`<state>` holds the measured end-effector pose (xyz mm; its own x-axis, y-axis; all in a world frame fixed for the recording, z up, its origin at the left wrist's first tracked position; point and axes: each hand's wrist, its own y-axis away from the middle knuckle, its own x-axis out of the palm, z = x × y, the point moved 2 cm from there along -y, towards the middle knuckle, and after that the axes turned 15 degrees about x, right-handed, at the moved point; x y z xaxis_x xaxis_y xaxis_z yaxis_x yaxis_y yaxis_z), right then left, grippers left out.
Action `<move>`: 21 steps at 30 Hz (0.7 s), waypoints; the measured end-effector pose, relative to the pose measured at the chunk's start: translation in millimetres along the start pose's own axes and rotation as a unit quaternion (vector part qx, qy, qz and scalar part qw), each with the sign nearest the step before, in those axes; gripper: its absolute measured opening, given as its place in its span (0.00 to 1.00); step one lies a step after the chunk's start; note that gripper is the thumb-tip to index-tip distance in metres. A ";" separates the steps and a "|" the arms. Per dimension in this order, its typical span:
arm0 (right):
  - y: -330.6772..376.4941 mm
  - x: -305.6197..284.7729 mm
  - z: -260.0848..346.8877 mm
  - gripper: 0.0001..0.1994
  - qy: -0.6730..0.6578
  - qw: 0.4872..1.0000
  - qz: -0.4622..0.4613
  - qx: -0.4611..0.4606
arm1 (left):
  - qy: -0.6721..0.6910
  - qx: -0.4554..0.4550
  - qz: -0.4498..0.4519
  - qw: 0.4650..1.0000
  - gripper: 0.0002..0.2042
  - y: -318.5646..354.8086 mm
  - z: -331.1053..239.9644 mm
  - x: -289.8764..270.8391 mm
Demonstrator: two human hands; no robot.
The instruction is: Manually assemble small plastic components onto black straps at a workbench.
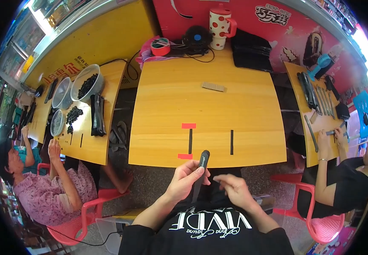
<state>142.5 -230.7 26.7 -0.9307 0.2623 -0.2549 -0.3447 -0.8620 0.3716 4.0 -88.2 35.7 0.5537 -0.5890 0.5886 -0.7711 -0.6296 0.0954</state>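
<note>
My left hand (186, 180) pinches a black strap (203, 159) with a rounded end just past the table's near edge. The strap's rounded end points up toward the table and its lower part hangs toward my lap. Close by on the right, my right hand (236, 189) is in the air, empty, with loosely bent fingers apart. On the wooden table (162, 106) ahead lie two dark strips, a left one (190, 141) and a right one (231, 142). Red tape pieces (188, 126) mark both ends of the left strip. Farther back lies a small beige bar (213, 86).
At the table's back stand a dotted tumbler (220, 27), a black fan (196, 37), a red tape roll (160, 47) and a black plastic bag (252, 49). Co-workers sit at side tables, with tubs of black pieces (88, 85) on the left and straps (307, 91) on the right.
</note>
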 end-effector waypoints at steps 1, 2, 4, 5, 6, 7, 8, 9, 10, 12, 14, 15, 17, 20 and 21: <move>-4.5 -6.5 7.2 0.14 0.016 0.998 -0.045 -0.049 | 0.001 0.008 0.001 1.000 0.10 -0.7 1.6 -1.7; -6.4 -11.2 14.5 0.14 0.015 0.998 -0.048 -0.048 | 0.001 0.017 0.001 1.000 0.10 -1.0 2.2 -2.5; -7.5 -18.7 29.4 0.12 -0.048 0.997 -0.051 -0.033 | -0.007 0.005 -0.006 1.000 0.10 -1.2 -2.3 1.5; -9.4 -18.2 34.1 0.12 -0.049 0.997 -0.052 -0.033 | -0.015 -0.005 -0.016 1.000 0.10 -1.1 -3.6 2.8; -10.9 -14.8 39.1 0.11 -0.050 0.997 -0.042 -0.030 | -0.016 -0.006 -0.015 1.000 0.10 -0.6 -3.3 3.7; -12.5 -11.3 42.6 0.09 -0.051 0.998 -0.033 -0.027 | -0.027 -0.006 -0.013 1.000 0.11 -0.2 -2.4 4.8; -14.1 -8.3 44.7 0.09 -0.052 0.998 -0.033 -0.027 | -0.038 -0.006 -0.012 0.999 0.12 0.2 -1.6 5.6; -16.3 -4.8 46.8 0.08 -0.021 0.998 -0.035 -0.047 | -0.039 -0.006 -0.012 0.999 0.12 0.7 -0.4 5.4; -17.5 -2.8 48.1 0.07 0.009 0.997 -0.037 -0.066 | -0.030 -0.004 -0.006 1.000 0.11 1.0 0.9 5.2; -17.9 -2.2 47.9 0.07 0.004 0.997 -0.036 -0.064 | -0.021 -0.002 0.000 1.000 0.11 1.4 1.4 5.4; -17.2 -1.8 48.1 0.07 0.000 0.998 -0.035 -0.060 | -0.021 -0.002 0.005 1.000 0.11 1.9 1.2 6.0; -17.2 -1.7 47.7 0.07 -0.034 0.999 -0.019 -0.034 | -0.021 -0.002 0.005 1.000 0.11 1.9 1.8 5.7; -17.5 -1.9 44.0 0.08 -0.067 0.998 -0.004 -0.006 | -0.026 -0.002 0.002 1.000 0.11 2.1 3.6 5.0; -17.9 -1.9 38.0 0.10 -0.130 0.991 0.028 0.010 | -0.018 -0.004 -0.006 1.000 0.12 2.8 5.9 6.6; -16.3 -2.8 41.4 0.07 -0.194 0.981 0.004 0.007 | -0.019 -0.003 -0.006 1.000 0.12 3.1 6.8 5.6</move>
<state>145.6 -199.4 58.4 -0.9091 0.4030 0.1050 -0.3364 -0.8592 0.3855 6.8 -96.9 33.9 0.5748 -0.5996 0.5569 -0.7659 -0.6337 0.1083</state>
